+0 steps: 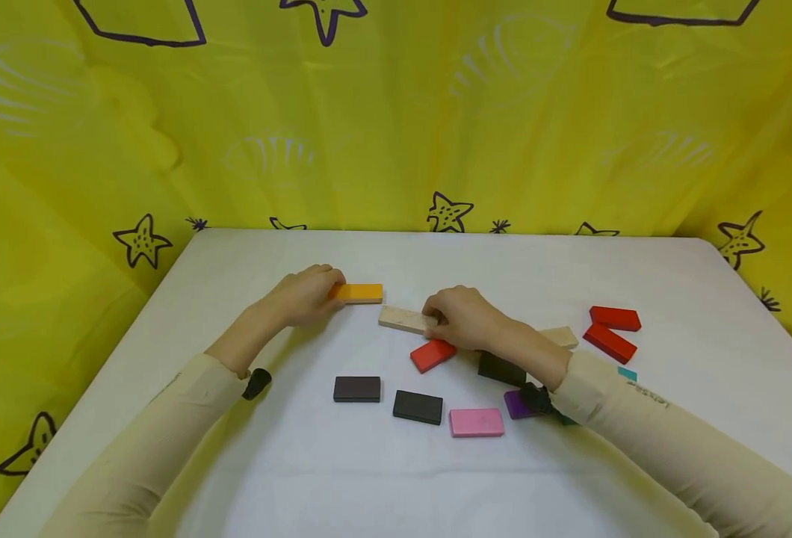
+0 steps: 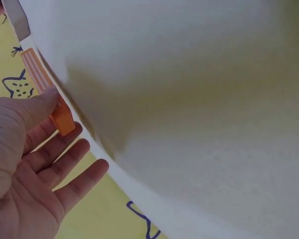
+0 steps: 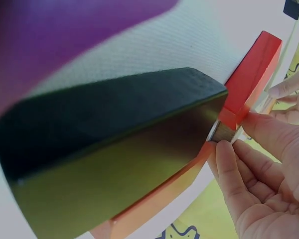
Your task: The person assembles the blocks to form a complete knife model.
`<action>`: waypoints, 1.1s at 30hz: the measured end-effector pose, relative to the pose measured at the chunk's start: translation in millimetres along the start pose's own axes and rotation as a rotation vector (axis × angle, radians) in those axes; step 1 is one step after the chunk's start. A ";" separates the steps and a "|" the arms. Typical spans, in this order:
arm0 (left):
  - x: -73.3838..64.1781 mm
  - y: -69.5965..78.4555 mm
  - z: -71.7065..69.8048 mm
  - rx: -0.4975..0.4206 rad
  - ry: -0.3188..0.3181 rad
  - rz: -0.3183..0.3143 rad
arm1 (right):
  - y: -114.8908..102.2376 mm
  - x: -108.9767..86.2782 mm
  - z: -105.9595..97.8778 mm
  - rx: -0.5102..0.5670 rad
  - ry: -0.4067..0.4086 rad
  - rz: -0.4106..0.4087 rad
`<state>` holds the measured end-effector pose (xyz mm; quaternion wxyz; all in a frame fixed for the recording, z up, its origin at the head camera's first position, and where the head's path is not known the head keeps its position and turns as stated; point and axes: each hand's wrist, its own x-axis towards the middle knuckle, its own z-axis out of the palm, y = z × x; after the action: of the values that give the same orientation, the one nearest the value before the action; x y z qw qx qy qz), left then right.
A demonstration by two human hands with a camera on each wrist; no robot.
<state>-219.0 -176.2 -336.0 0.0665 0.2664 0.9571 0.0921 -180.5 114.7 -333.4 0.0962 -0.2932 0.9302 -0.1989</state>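
Note:
Toward the back of the white table, my left hand (image 1: 311,294) pinches the left end of an orange block (image 1: 364,293) between thumb and fingers. The left wrist view shows white stripes on the orange block (image 2: 36,72). My right hand (image 1: 466,317) pinches the right end of a plain wooden block (image 1: 404,319), whose left end lies just in front of the orange block's right end. Nearer to me, just below the right fingers, lies a red block (image 1: 432,356). In the right wrist view a dark block (image 3: 114,109) hides part of the scene.
Dark brown (image 1: 357,389), black (image 1: 418,406) and pink (image 1: 477,423) blocks lie nearer me. Under the right forearm are a purple block (image 1: 517,404), a dark block (image 1: 501,368) and another wooden block (image 1: 559,337), partly hidden. Two red blocks (image 1: 610,343) lie farther right.

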 end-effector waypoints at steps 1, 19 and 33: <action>1.0 -0.5 0.4 -0.002 -0.003 -0.001 | -0.1 0.2 0.0 0.000 -0.001 0.000; 4.3 -8.2 7.9 -0.013 0.017 0.031 | -0.6 0.6 0.1 0.003 -0.008 0.012; 6.5 -10.2 5.7 -0.040 0.013 0.033 | 9.8 4.7 -2.5 0.045 0.005 -0.028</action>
<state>-228.6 -180.6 -344.2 0.0641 0.2801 0.9510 0.1141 -190.0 120.1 -335.6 0.0978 -0.3033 0.9215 -0.2218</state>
